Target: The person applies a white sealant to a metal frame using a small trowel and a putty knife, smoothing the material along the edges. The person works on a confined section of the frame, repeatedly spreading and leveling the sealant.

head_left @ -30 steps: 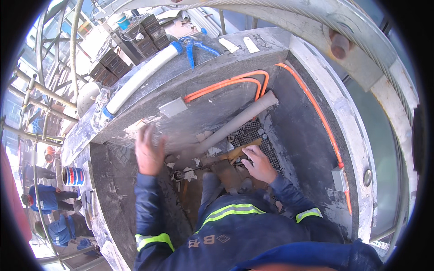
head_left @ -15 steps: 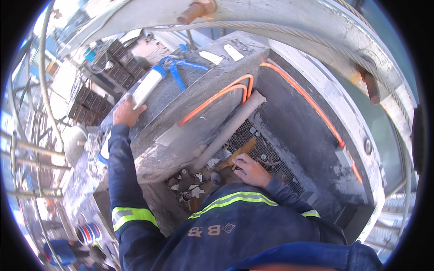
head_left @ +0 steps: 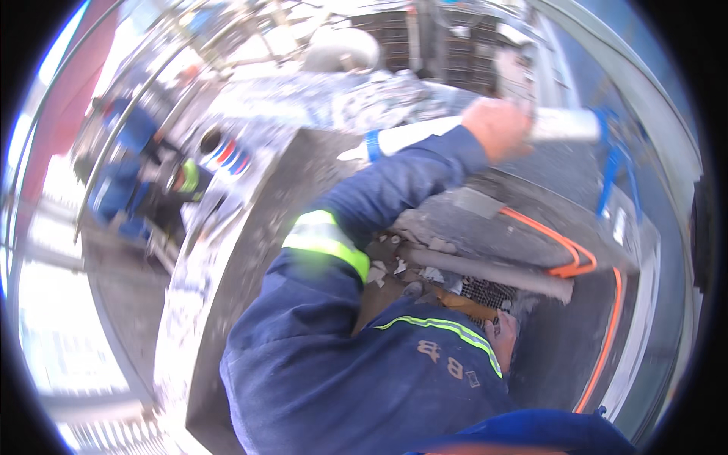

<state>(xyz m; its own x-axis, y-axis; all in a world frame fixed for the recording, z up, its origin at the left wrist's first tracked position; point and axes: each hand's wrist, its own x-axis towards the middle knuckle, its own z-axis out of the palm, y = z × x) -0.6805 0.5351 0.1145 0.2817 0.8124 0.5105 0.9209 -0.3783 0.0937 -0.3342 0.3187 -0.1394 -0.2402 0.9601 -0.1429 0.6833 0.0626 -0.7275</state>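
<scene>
My left hand (head_left: 497,130) reaches over the ledge with its fingers wrapped round the white barrel of a caulking gun (head_left: 565,125). The gun lies lengthwise along the ledge, its pale nozzle to the left and its blue handle to the right; whether it rests or is slightly lifted I cannot tell. Down by my chest, inside the concrete recess, my right hand (head_left: 502,337) is partly hidden, and its fingers are smeared. A yellowish-brown piece (head_left: 466,305) lies beside it over a dark mesh.
Orange conduit (head_left: 557,241) bends along the recess wall, above a grey pipe (head_left: 485,271) and broken rubble. A striped can (head_left: 225,152) stands on the left ledge. Two crouching people (head_left: 129,167) are farther left, near scaffold tubes. Dark crates (head_left: 474,49) stand at the back.
My view has swung left, so the ledge and recess now appear farther right and turned. My left hand is now closed over the gun's barrel; my right hand is less visible.
</scene>
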